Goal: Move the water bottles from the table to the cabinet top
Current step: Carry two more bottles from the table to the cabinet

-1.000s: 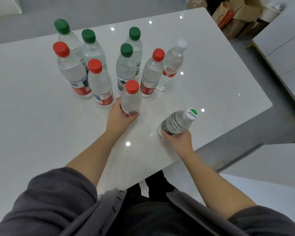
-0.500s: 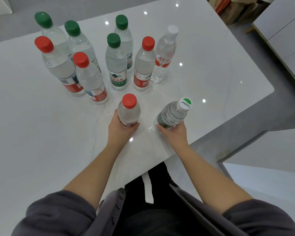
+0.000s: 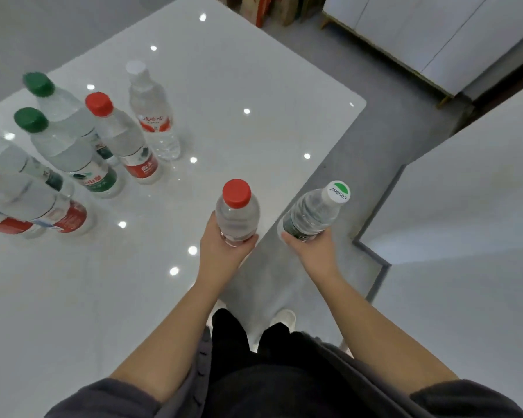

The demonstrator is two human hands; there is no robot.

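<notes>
The left hand (image 3: 224,254) is curling its fingers and thumb around the bottom half of a red-capped bottle (image 3: 237,212) and is holding it straight up, right over the near edge of the worktop (image 3: 254,86). The right hand (image 3: 314,251) is wrapping around the bottom of a white-capped bottle (image 3: 314,212) (its cap has a green patch on top). This bottle is leaning a little to the right and is hanging over the grey floor (image 3: 390,122), just past the worktop's edge. The two bottles are near each other but are not touching.

Further out on the shiny white worktop, more bottles are standing in a bunch to the left. A clear bottle with a plain white cap (image 3: 151,116) is standing at the right of the bunch, with a red-capped one (image 3: 121,137) just beside it. Two green-capped bottles (image 3: 64,143) are standing behind those, and more bottles are being cut off by the left edge of the view.

Across the floor, a white cabinet (image 3: 435,40) is standing at the top right. A white shoe (image 3: 284,318) is peeking out between the arms.
</notes>
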